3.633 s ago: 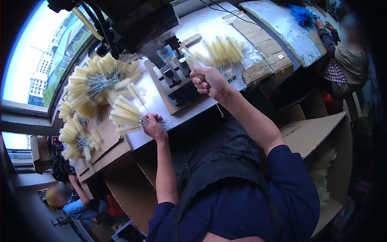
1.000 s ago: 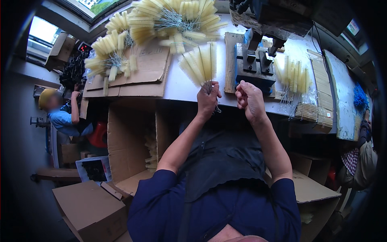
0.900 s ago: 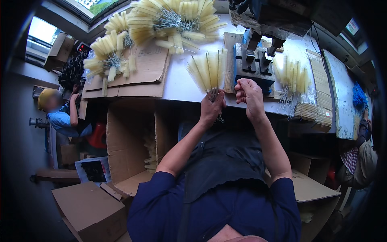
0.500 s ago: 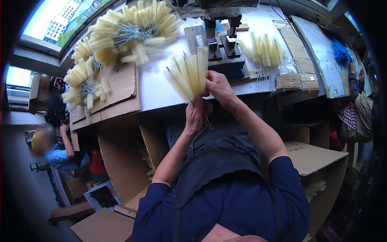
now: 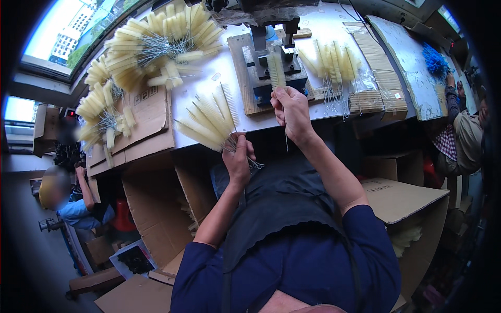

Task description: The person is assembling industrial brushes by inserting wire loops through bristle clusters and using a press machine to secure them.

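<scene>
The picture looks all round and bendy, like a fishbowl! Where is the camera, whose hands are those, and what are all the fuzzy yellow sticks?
The camera sits on a person's head and looks down, so you see that person's own arms reaching up from the bottom. Its lens is very wide, which bends straight edges near the rim.

The left hand grips a fanned bunch of pale yellow bottle brushes by their wire handles. The right hand holds one single brush upright against a small blue and black press machine that stands on a wooden board.

On the white workbench lie more brushes: big piles at the back left and a smaller heap to the right of the machine. Open cardboard boxes stand below. Another person works at the far right, and one more sits at the lower left.
</scene>
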Demonstrator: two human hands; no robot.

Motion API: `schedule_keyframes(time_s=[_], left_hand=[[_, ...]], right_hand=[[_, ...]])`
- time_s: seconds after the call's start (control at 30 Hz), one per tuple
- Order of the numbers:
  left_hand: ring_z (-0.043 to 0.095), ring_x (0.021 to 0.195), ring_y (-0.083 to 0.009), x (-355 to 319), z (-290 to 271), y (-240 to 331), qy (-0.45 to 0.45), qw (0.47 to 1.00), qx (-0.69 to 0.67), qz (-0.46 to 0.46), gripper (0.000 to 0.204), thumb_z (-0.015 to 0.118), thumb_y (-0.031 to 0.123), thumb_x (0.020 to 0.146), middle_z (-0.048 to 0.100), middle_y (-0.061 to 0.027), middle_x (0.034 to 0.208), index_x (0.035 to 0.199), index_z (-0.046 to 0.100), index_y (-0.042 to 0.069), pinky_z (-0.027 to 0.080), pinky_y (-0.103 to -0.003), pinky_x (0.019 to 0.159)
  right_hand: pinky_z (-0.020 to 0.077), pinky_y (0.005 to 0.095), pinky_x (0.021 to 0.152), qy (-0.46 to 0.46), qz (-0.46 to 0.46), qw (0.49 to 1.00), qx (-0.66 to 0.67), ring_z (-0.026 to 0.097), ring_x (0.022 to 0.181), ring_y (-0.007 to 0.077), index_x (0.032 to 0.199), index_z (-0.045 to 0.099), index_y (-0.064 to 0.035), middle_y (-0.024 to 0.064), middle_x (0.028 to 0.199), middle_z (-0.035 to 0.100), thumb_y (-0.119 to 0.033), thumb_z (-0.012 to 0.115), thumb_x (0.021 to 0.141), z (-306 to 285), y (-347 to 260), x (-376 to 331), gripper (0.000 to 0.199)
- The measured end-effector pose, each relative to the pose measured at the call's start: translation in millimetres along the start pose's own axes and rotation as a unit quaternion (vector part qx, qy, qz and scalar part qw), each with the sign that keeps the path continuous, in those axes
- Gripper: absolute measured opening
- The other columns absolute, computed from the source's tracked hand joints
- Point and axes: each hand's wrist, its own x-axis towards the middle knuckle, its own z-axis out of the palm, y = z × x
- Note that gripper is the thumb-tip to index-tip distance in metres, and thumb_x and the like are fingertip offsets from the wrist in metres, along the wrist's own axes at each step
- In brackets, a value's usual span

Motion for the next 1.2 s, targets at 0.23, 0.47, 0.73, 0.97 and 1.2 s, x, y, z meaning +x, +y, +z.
schedule_keyframes(time_s=[0.23,0.47,0.73,0.97,1.2], left_hand=[[0.048,0.054,-0.0087,35,-10,-8,0.055,0.998,-0.019,0.036,0.012,0.053,0.016,0.102,0.055,-0.0029,0.069,0.104,0.056,0.005,0.042,-0.021,0.049],[0.048,0.051,-0.0084,84,-2,-5,0.054,0.995,-0.022,0.077,0.012,0.052,0.017,0.102,0.055,-0.0027,0.068,0.1,0.054,0.005,0.041,-0.021,0.048],[0.051,0.051,-0.0098,127,-11,-19,0.076,0.992,-0.006,0.098,0.015,0.05,0.019,0.103,0.056,-0.0032,0.069,0.099,0.054,0.004,0.043,-0.022,0.05],[0.053,0.054,-0.0105,122,-11,-18,0.081,0.994,0.004,0.08,0.014,0.052,0.019,0.102,0.058,-0.0033,0.072,0.098,0.054,0.005,0.047,-0.023,0.052],[0.054,0.055,-0.0106,124,-12,-22,0.072,0.994,0.006,0.088,0.014,0.052,0.019,0.102,0.058,-0.0035,0.072,0.098,0.053,0.006,0.047,-0.023,0.052]], right_hand=[[0.0336,0.0231,0.038,-0.018,0.045,0.999,-0.017,0.044,0.044,0.0084,0.088,0.058,-0.0017,0.0024,0.067,0.054,-0.024,0.057,0.094,7,-14,18,0.023],[0.0456,0.0268,0.041,-0.057,0.125,0.991,0.004,0.055,0.047,0.0126,0.102,0.06,0.0035,0.0092,0.075,0.064,-0.05,0.048,0.1,7,-31,40,0.055],[0.0579,0.0366,0.054,-0.057,0.153,0.985,0.051,0.066,0.066,0.0213,0.12,0.053,0.0067,0.0171,0.098,0.068,-0.065,0.03,0.099,16,-46,42,0.078],[0.0553,0.0323,0.053,-0.037,0.127,0.989,0.061,0.063,0.068,0.018,0.115,0.053,0.0028,0.0118,0.094,0.065,-0.058,0.046,0.097,40,-55,40,0.063],[0.0356,0.025,0.04,-0.057,0.154,0.983,0.08,0.04,0.048,0.0073,0.097,0.053,-0.0047,0.0017,0.073,0.052,-0.029,0.057,0.099,33,-21,50,0.025]])
